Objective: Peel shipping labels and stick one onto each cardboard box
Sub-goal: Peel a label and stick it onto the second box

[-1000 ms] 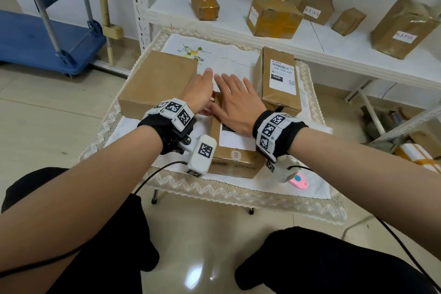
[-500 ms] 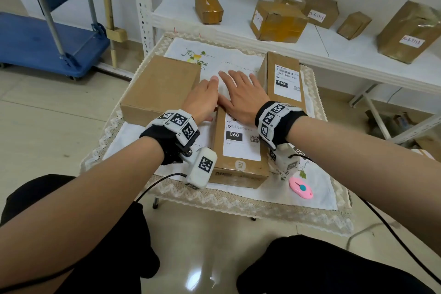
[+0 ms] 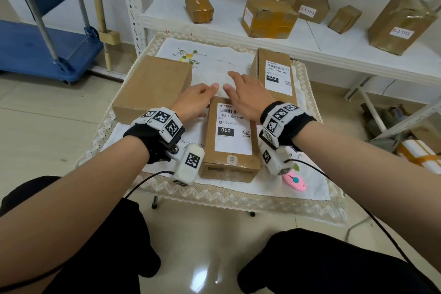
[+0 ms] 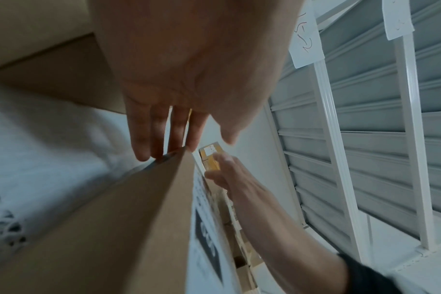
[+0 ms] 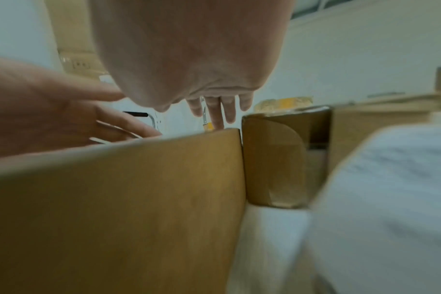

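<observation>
Three cardboard boxes sit on a small clothed table. The middle box (image 3: 230,148) carries a white shipping label (image 3: 232,131), and so does the right box (image 3: 276,76). The larger left box (image 3: 152,88) has a bare top. My left hand (image 3: 196,101) and right hand (image 3: 248,95) lie side by side at the far end of the middle box, fingers straight and holding nothing. In the left wrist view the left fingers (image 4: 164,131) touch that box's far top edge (image 4: 179,157). In the right wrist view the right fingers (image 5: 220,108) reach past the same box (image 5: 113,199).
A pink box cutter (image 3: 294,180) lies on the cloth near the table's front right. A white shelf (image 3: 238,28) behind holds several taped parcels. A blue platform cart (image 3: 45,50) stands at the left. The table's lace edge (image 3: 214,194) faces my knees.
Both hands slid forward along the middle box's label toward its far end, uncovering the whole label. The boxes have stayed in place.
</observation>
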`<state>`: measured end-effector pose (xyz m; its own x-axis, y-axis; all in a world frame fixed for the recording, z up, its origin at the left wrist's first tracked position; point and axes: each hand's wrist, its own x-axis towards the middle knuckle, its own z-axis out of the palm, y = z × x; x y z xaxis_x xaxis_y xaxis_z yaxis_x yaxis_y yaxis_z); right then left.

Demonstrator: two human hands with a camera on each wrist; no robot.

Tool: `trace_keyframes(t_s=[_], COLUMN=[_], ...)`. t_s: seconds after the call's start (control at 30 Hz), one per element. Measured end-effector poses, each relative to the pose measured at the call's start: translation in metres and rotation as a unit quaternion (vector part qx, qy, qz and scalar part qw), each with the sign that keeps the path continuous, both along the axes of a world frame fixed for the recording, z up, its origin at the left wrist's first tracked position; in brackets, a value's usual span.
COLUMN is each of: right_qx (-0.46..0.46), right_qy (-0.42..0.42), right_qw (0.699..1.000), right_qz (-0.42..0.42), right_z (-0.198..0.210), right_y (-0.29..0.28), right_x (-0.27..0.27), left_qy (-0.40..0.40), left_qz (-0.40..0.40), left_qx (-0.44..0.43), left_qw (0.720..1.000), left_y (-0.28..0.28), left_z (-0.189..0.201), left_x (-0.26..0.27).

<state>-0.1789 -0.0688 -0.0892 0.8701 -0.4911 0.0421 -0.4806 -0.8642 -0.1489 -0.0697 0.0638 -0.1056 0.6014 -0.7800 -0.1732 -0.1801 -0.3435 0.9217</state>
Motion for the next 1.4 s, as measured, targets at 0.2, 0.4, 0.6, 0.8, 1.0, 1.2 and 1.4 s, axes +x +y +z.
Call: trace_keyframes(t_s=[0.2,0.4,0.6,0.8,1.0,1.2,1.4], right_qx=[0.023,0.015,0.034,0.11,0.182,0.195,0.177], right_qy=[-0.036,-0.078,-0.138,-0.249,-0.302,-0.341,-0.339], right_qw=[0.999,0.996,0.99,0.962,0.934,0.918,0.924], right_qz=[0.03,0.033,0.006,-0.011,-0.05,-0.046,-0.03], right_z=[-0.015,-0.034,-0.039,-0.036,-0.041,-0.047,-0.049], right_y=[0.016,0.014,0.016,0.026,0.028,0.026,0.025], right_x=[-0.032,-0.035,-0.035,-0.045,-0.049,-0.048,-0.048], left_qy=[-0.078,-0.103,-0.133,-0.399,-0.543,-0.566,-0.546], left_qz=[-0.156,-0.142,-0.095,-0.051,-0.172,-0.165,-0.172], left_qx=[0.056,0.043,0.011,0.046,0.087,0.091,0.127], left_qw=[0.983,0.984,0.987,0.914,0.817,0.803,0.81], left_y=[0.008,-0.002,-0.014,-0.029,-0.019,-0.031,-0.049], left_z=[-0.009,-0.016,-0.015,0.011,-0.008,-0.007,-0.005], left_x=[-0.002,0.0,0.008,-0.022,-0.045,-0.043,-0.027])
